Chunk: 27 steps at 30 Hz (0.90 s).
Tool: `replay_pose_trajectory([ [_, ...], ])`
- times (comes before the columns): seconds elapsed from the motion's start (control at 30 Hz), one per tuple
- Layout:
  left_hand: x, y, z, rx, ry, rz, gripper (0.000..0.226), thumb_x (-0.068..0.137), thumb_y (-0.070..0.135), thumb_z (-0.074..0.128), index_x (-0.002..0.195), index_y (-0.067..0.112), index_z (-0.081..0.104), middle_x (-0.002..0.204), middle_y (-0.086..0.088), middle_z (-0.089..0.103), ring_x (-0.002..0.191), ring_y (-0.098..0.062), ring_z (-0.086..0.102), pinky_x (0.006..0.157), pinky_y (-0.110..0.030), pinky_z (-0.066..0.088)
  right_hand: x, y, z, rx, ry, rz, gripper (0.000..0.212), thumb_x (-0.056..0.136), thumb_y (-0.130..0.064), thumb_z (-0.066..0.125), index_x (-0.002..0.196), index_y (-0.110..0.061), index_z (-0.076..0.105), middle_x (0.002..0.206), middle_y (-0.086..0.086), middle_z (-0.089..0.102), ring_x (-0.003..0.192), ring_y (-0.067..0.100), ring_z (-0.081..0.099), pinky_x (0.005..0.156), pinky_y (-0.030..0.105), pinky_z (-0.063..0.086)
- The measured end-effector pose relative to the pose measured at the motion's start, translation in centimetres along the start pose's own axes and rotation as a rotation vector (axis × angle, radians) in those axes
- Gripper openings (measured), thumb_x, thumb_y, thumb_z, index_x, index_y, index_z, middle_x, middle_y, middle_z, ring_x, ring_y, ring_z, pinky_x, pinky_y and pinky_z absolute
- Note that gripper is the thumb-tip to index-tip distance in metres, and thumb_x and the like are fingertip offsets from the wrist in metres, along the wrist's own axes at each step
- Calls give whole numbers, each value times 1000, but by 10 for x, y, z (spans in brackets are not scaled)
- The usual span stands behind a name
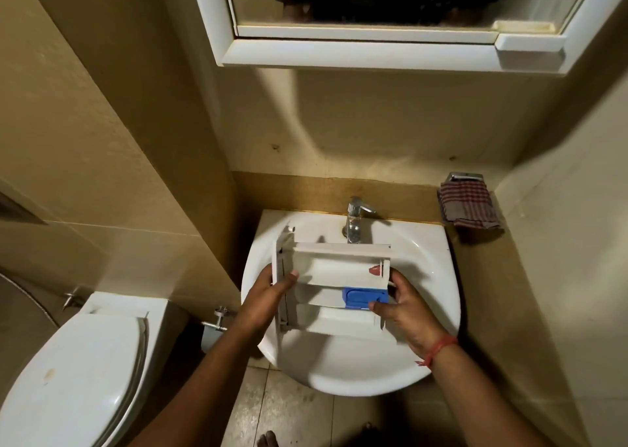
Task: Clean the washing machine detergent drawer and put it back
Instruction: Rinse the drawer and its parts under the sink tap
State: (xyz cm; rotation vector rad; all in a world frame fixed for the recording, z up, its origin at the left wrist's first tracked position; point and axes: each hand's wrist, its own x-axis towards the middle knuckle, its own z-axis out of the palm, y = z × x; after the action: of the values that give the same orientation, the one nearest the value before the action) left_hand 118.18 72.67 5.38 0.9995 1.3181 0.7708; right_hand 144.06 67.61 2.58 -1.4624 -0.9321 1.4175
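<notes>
detergent drawer (pixel 334 285): boxy white plastic, blue insert | over glossy sink (pixel 438 297) | both hands' fingers clamped on its ends

detergent drawer (pixel 334 288) over sink (pixel 424 259), left hand (pixel 268 297), right hand (pixel 406 305) gripping ends

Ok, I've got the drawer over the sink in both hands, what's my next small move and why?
Probably free the right hand and open the tap: the drawer already sits under the spout above the sink, and no water seems to be running.
</notes>
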Motion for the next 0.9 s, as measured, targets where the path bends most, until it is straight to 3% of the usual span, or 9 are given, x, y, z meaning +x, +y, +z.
replay_pose_trajectory([
  [0.17,-7,5,0,-6,-169,40,45,80,34,77,121,36,56,117,10,70,110,-10,64,99,-38,48,9,10,-7,-31,44,-26,73,68,11,57,135,-16,54,121,0,69,113,16,64,83,27,49],
  [0.27,-6,-1,-8,-107,-327,42,79,68,52,82,136,31,46,131,3,63,125,-19,56,105,-41,44,7,9,-11,312,147,56,53,77,20,39,114,-7,65,102,10,73,94,29,66,73,36,46],
  [0.33,-5,-1,-14,-194,-402,39,94,62,64,80,138,22,44,133,-1,60,126,-19,54,101,-35,46,5,7,-13,540,234,114,34,87,10,34,93,-6,64,88,12,69,84,32,62,73,37,46],
  [0.43,2,6,-20,-355,-445,-94,108,61,87,57,134,8,50,138,-11,55,130,-27,49,108,-47,39,8,6,-15,678,311,221,29,92,-14,45,72,-11,65,80,11,69,77,29,65,73,37,49],
  [0.5,11,9,-16,-390,-365,-179,101,72,88,36,118,1,57,125,-13,62,123,-31,53,104,-52,40,11,4,-13,663,309,262,30,93,-24,53,65,-13,62,85,14,72,84,29,68,82,41,50],
  [0.6,17,16,1,-163,-157,-229,74,82,80,36,89,9,56,88,-6,70,89,-23,63,82,-42,48,20,3,-8,584,341,226,21,93,-15,60,73,-14,52,71,11,69,87,30,67,81,43,51],
  [0.7,15,21,16,43,-86,-259,46,89,44,66,119,15,47,103,-10,68,89,-24,66,79,-39,53,25,3,-1,386,335,111,19,85,0,66,77,-15,55,80,11,65,87,27,62,82,38,46],
  [0.8,15,19,25,165,-32,-250,41,87,2,59,122,16,44,101,-8,65,85,-23,65,67,-39,56,30,0,3,131,267,-18,29,82,15,62,87,-13,57,85,10,62,87,22,60,85,32,44],
  [0.9,21,6,27,248,-8,-167,41,76,-3,48,111,17,58,106,-16,66,89,-33,68,68,-53,58,42,6,0,-192,173,14,33,82,11,62,94,-20,61,101,1,65,103,20,60,88,28,46],
])
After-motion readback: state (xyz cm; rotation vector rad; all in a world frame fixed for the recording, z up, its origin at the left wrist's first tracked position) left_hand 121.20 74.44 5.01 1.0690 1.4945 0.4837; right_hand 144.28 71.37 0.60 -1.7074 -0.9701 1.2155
